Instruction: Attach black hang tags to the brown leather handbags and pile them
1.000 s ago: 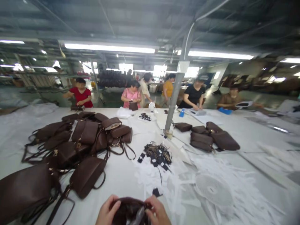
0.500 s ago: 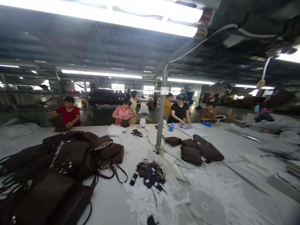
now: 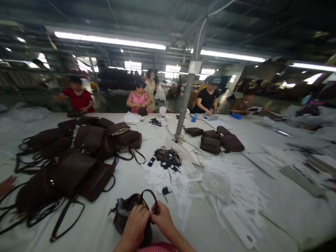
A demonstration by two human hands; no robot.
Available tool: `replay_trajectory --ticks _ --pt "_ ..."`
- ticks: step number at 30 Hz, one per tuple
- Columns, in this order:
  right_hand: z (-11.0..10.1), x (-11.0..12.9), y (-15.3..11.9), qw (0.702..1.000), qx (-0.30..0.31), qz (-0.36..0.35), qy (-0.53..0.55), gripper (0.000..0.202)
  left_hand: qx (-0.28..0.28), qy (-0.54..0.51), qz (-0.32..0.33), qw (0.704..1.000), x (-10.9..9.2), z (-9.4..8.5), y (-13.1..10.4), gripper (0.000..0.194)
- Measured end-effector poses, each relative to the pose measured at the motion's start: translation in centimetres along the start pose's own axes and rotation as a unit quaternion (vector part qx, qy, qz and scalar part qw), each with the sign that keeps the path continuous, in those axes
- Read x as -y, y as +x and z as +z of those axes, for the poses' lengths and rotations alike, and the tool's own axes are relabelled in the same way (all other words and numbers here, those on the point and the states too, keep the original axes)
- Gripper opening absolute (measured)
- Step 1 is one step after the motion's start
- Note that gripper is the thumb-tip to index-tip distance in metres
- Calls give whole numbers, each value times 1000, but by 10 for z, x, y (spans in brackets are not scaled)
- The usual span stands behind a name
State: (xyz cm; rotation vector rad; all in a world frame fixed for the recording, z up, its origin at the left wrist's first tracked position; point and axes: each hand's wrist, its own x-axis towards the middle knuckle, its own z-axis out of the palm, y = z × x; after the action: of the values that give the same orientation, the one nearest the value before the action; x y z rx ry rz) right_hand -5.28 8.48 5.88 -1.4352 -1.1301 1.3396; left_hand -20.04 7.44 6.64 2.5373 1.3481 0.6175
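Observation:
A dark brown handbag (image 3: 119,224) stands on the white table right in front of me, its top open and greyish stuffing or lining showing inside. My left hand (image 3: 135,222) is closed over the near rim of this bag, with the fingertips partly hidden. On the right side, my right hand (image 3: 163,218) pinches the base of the bag's curved handle (image 3: 150,191). Just beyond, a loose black tag (image 3: 166,191) lies apart from the pile of black hang tags (image 3: 168,158).
Brown bags (image 3: 76,171) with straps are heaped at left, where another person's hand (image 3: 7,185) reaches in. White cut pieces (image 3: 246,189) and a white fan (image 3: 216,183) lie at right. A metal post (image 3: 185,105) rises mid-table; several people work along the far side.
The view has tilted down. Both my hands and the open handbag now show at the bottom, where they were out of view before. Another person's hand has appeared at the left edge.

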Motion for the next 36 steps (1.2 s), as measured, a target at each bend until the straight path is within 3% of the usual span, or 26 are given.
replay_trajectory --ticks 4,9,14,16,19,22,25,30,33,36 --pt "7 20 -3 996 -43 67 34 18 -2 -47 -32 998 -7 -15 -1 25" --pt "14 23 -10 993 -37 87 64 19 -41 -26 -70 996 -4 -3 -10 11" --pt "12 15 -7 999 -11 39 28 19 -85 -1 -59 995 0 18 -13 18" --pt "7 12 -6 999 27 12 41 21 -102 -6 -48 994 2 21 -10 21" --pt "-2 -2 -6 995 90 -39 13 41 -117 -17 -47 992 8 16 -5 25" --pt "-3 -25 0 984 111 -87 -106 59 -115 -41 -50 991 15 6 -2 26" --pt "8 -34 9 969 113 -124 -182 39 -89 -71 -46 992 17 -5 -1 24" --pt "25 -2 2 956 79 -171 -226 21 -68 -75 -42 994 5 -18 -6 25" --pt "28 4 5 951 88 -141 -260 18 -64 -99 -68 991 8 -15 -8 21" --pt "27 -7 7 938 83 -142 -307 23 -80 -103 -95 987 14 -11 -10 20"
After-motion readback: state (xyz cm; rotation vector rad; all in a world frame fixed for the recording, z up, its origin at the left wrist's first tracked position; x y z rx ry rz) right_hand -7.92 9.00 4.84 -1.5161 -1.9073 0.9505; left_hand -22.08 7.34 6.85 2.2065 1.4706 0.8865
